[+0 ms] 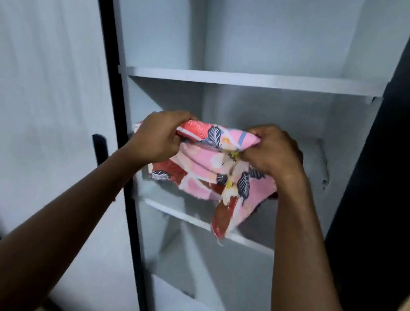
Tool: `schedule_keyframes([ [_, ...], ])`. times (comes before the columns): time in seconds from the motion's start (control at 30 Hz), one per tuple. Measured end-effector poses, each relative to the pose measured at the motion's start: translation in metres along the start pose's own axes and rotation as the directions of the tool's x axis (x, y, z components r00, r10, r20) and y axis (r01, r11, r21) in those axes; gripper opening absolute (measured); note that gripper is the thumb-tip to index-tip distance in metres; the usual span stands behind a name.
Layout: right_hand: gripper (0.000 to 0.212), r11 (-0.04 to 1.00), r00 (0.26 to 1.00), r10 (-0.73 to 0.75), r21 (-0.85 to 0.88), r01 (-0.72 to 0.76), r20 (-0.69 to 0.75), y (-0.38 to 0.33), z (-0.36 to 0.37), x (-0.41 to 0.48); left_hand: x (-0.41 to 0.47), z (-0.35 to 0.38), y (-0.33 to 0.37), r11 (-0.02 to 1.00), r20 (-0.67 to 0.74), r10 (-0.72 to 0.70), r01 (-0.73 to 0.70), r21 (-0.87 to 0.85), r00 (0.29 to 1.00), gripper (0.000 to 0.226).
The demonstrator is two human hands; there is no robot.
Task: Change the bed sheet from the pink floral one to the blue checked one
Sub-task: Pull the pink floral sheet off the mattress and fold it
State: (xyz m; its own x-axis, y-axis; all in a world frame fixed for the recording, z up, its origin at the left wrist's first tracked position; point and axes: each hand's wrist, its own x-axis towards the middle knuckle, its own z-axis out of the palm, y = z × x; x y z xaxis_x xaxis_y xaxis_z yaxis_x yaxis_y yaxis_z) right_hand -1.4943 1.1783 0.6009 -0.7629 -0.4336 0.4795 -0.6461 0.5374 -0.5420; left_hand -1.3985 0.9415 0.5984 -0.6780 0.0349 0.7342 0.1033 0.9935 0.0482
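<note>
The pink floral sheet (207, 170), folded into a bundle with red patches and dark leaf prints, hangs in front of an open white wardrobe, at the level of its middle compartment. My left hand (157, 137) grips the bundle's upper left end. My right hand (271, 152) grips its upper right end. A loose corner of the sheet droops down past the front edge of the lower shelf (189, 215). No blue checked sheet is in view.
The wardrobe has an upper shelf (249, 79) and a compartment below the lower shelf. A white door with a black edge and black handle (100, 149) stands open on the left. A dark panel (389, 170) bounds the right side.
</note>
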Motion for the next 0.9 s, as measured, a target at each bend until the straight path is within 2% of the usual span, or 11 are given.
schedule_keyframes([
  [0.07,0.038,0.996,0.979,0.017,-0.081,-0.034,-0.204,0.006,0.015,0.039,0.036,0.022,-0.019,0.996,-0.044,0.051,-0.048,0.071,0.998,0.054],
  [0.13,0.043,0.984,0.919,-0.031,-0.172,-0.040,-0.393,0.021,0.030,0.059,0.051,0.055,-0.025,0.986,-0.061,0.088,-0.079,0.145,0.994,0.055],
  [0.2,0.051,0.969,0.890,-0.081,-0.244,-0.034,-0.449,0.039,0.048,0.063,0.050,0.094,-0.038,0.977,-0.067,0.133,-0.119,0.175,0.989,0.057],
  [0.27,0.053,0.953,0.940,-0.086,-0.303,-0.019,-0.329,0.066,0.073,0.057,0.029,0.142,-0.055,0.976,0.002,0.127,-0.126,0.175,0.992,0.066],
  [0.33,0.047,0.965,0.992,0.005,-0.260,-0.038,-0.125,0.092,0.099,0.030,-0.013,0.183,-0.066,0.973,0.161,0.119,-0.147,0.178,0.980,0.072],
  [0.4,0.053,0.974,0.994,0.108,-0.202,-0.102,0.018,0.113,0.129,-0.003,-0.051,0.209,-0.077,0.990,0.258,0.078,-0.105,0.093,0.963,0.067],
  [0.5,0.086,0.953,0.994,0.096,-0.285,-0.105,-0.045,0.128,0.149,-0.033,-0.053,0.210,-0.096,0.995,0.294,-0.021,0.047,-0.083,0.956,0.054],
  [0.6,0.079,0.882,0.987,0.155,-0.455,-0.122,0.035,0.109,0.130,-0.028,-0.042,0.197,-0.104,0.986,0.347,0.000,0.058,-0.156,0.938,0.061],
  [0.67,0.064,0.879,0.971,0.225,-0.447,-0.169,0.076,0.093,0.115,-0.016,-0.037,0.197,-0.101,0.984,0.331,0.047,0.013,-0.178,0.942,0.066],
  [0.77,0.058,0.927,0.974,0.227,-0.302,-0.223,-0.021,0.082,0.117,0.015,-0.025,0.209,-0.094,0.992,0.346,-0.032,0.072,-0.103,0.938,0.074],
  [0.9,0.073,0.880,0.946,0.307,-0.408,-0.241,0.102,0.109,0.165,0.021,-0.030,0.228,-0.090,0.985,0.474,-0.171,0.164,0.057,0.864,0.086],
])
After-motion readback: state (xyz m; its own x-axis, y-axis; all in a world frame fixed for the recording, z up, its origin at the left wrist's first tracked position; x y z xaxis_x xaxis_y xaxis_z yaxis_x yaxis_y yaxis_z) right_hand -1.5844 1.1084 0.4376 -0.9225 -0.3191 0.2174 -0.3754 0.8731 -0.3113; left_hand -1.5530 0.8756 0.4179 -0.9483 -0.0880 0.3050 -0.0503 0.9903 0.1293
